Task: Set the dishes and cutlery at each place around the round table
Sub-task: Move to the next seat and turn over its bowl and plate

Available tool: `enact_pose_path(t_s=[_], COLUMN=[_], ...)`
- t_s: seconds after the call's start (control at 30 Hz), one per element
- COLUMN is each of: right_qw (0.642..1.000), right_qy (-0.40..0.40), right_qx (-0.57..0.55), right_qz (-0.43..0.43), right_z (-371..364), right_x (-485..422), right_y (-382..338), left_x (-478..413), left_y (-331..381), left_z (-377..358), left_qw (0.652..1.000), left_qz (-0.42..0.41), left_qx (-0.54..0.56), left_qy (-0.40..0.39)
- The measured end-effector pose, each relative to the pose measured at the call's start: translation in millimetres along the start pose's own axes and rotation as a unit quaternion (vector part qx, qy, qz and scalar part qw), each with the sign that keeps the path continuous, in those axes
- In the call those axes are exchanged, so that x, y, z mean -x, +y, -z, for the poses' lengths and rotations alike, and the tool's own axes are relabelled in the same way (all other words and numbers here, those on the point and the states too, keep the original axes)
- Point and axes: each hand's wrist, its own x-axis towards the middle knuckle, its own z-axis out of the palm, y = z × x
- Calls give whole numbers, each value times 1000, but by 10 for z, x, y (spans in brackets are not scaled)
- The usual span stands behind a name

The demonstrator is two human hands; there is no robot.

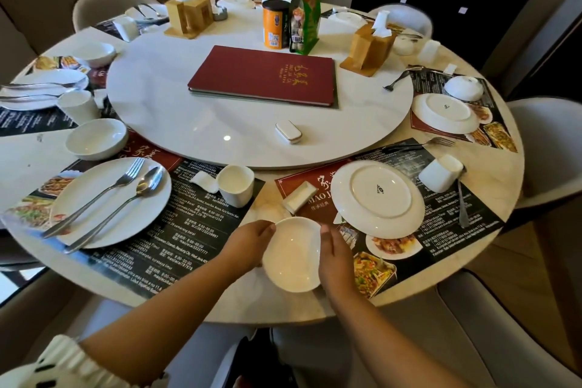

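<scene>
- At the near edge of the round table (271,208), both hands hold a shallow white bowl (291,257). The left hand (252,244) curls round its left rim and the right hand (335,257) clasps its right rim.
- The bowl sits open side up between the two near placemats. I cannot tell whether it rests on the marble or hangs just above it.
- The near-left place looks finished and gives a pattern to copy: a plate (78,217) carrying a fork (94,198) and a spoon (126,203), a cup (235,184) to the far right of it, and a second bowl (96,138) to the far left.
- The near-right place seems the likely target. Keep the bowl level and set it down softly, clear of other china.
- An upturned plate (378,198) lies just beside the right hand, so a rim knock is the risk. It probably needs turning over.
- A small rectangular dish (299,197) lies just beyond the bowl.
- Farther right, a cup on its side (441,173) lies on that mat.
- A red menu (264,75) lies on the turntable (239,123).
</scene>
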Motion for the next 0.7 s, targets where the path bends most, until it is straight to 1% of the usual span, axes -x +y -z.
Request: enact_pose_path(t_s=[0.07, 0.13, 0.3, 0.37, 0.43, 0.5, 0.57, 0.63, 0.7], right_qw=[1000, 1000, 999, 998, 997, 997, 995, 988, 969], right_qy=[1, -2, -28, -57, -76, -59, -21, 23, 53], right_qx=[12, 18, 41, 32, 30, 53, 81, 121, 194], right_qz=[1, 0, -18, -16, -3, 20, 55, 96, 140], right_z=[1, 1, 41, 80, 137, 226, 331, 441, 554], right_x=[-25, -59, -140, -161, -183, -222, -265, -331, -423], right_y=[6, 21, 50, 17, -9, -15, 10, 53, 130], left_x=[-37, -74, -157, -224, -353, -581, -810, -989, -1087], left_y=[-31, -43, 17, 103, 240, 390, 517, 596, 621], left_z=[24, 41, 89, 113, 119, 76, 1, -71, -118], left_qw=[999, 996, 983, 979, 972, 957, 951, 954, 953], left_qz=[-20, -36, -50, -71, -97, -133, -150, -135, -119], left_qx=[-50, -77, -175, -187, -200, -239, -256, -260, -276], left_qy=[4, 3, -3, 26, 77, 100, 91, 59, 38])
